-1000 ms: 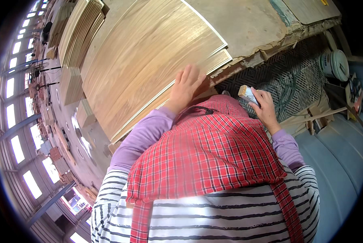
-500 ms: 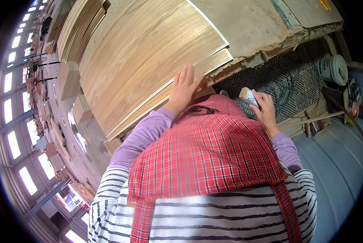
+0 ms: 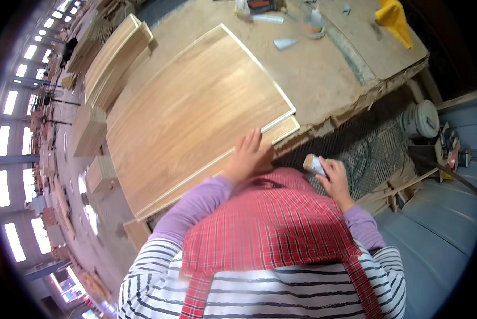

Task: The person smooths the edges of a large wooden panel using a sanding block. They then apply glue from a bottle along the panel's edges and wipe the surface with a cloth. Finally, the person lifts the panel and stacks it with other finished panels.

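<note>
A wide light-brown wood panel [image 3: 204, 109] with pale edges lies flat on the workbench in front of me. Beneath it another wood panel [image 3: 284, 129] sticks out along the near edge. My left hand [image 3: 246, 157] rests on the near edge of these panels, fingers stretched out, holding nothing. Off to the right, beside the bench edge, my right hand [image 3: 335, 179] grips a small block [image 3: 313, 164] with a yellowish end and a white-and-grey side. That block is clear of the panels. Its exact kind does not show.
Stacks of wood boards [image 3: 119, 61] stand at the left. On the far bench lie a yellow cloth [image 3: 395, 22], a glue bottle [image 3: 315, 18] and a whitish scraper-like piece [image 3: 285, 43]. A white bucket [image 3: 420, 119] stands at the right, past the worn bench edge [image 3: 350, 112].
The view has tilted up, so more of the far bench with its tools and cloth shows. Both hands appear lower in the picture; the left stays on the panel edge, the right keeps the block.
</note>
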Motion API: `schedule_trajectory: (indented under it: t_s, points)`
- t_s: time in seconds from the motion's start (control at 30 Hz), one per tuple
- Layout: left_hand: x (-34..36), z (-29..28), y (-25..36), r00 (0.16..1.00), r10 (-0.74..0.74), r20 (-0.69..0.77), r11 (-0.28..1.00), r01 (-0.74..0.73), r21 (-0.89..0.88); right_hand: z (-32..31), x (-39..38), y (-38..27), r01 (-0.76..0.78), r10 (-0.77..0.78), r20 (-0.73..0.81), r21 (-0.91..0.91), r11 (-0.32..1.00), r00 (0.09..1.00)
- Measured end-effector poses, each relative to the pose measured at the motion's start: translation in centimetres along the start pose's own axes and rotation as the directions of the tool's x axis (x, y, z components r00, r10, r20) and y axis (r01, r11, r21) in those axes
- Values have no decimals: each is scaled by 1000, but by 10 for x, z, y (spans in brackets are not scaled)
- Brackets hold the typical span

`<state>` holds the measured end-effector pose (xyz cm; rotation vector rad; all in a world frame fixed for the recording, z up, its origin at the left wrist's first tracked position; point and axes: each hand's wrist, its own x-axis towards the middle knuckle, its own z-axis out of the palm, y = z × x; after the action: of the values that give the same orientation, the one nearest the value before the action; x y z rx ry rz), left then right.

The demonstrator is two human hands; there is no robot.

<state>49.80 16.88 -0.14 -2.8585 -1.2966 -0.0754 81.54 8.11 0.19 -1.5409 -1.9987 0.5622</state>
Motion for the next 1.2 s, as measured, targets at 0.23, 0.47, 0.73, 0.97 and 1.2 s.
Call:
schedule_trajectory:
  t_s: [0.23, 0.47, 0.73, 0.97, 1.2]
  points:
    - [-6, 10, -1, 992, -45, -121, 984, 23, -175, -23, 23, -19, 30, -35, -27, -160, 987, 999]
    - [-11, 0, -1, 999, -27, -25, 997, 25, -78, -56, 130, 43, 172, -183, -7, -306, 936, 983]
    - [14, -9, 51, 917, -386, 102, 899, 399, -183, -70, 276, 141, 354, -331, 143, -186, 916, 933]
    - [15, 3, 110, 699, -708, 103, 701, 713, -19, -67, 397, 203, 97, -75, -137, 157, 983, 988]
    - [48, -17, 134, 508, -860, 59, 500, 859, -107, -29, 489, 225, -76, 132, -173, 297, 952, 976]
